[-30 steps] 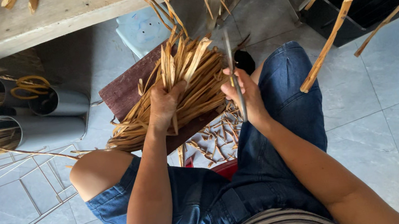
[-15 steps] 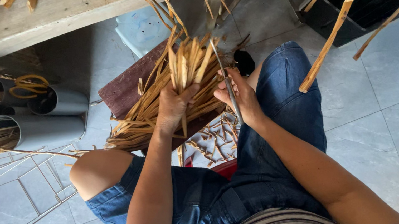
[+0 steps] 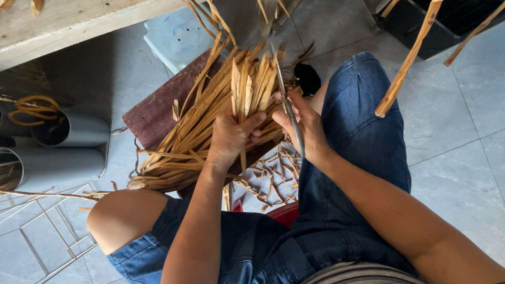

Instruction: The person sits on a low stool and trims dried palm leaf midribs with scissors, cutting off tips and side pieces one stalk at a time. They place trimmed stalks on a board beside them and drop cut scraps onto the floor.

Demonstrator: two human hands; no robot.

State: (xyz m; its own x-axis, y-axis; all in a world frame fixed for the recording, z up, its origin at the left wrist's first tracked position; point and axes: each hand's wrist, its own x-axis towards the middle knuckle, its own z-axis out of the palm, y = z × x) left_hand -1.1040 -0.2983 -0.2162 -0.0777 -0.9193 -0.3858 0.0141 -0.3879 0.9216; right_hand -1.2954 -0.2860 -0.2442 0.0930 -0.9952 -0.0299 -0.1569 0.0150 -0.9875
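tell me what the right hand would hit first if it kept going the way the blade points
Probably the upright ends of the tan strips that the left hand grips, right beside the thin blade in the right hand. Beyond those comes the wooden bench edge, though depth is unclear.

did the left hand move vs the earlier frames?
Yes. The left hand, gripping tan strips, has shifted right and down, toward the person, judged against the dark red board, closing in on the right hand and its blade.

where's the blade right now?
Head view, centre: the blade stands upright in the right hand, just right of the straw strips gripped by the left hand.
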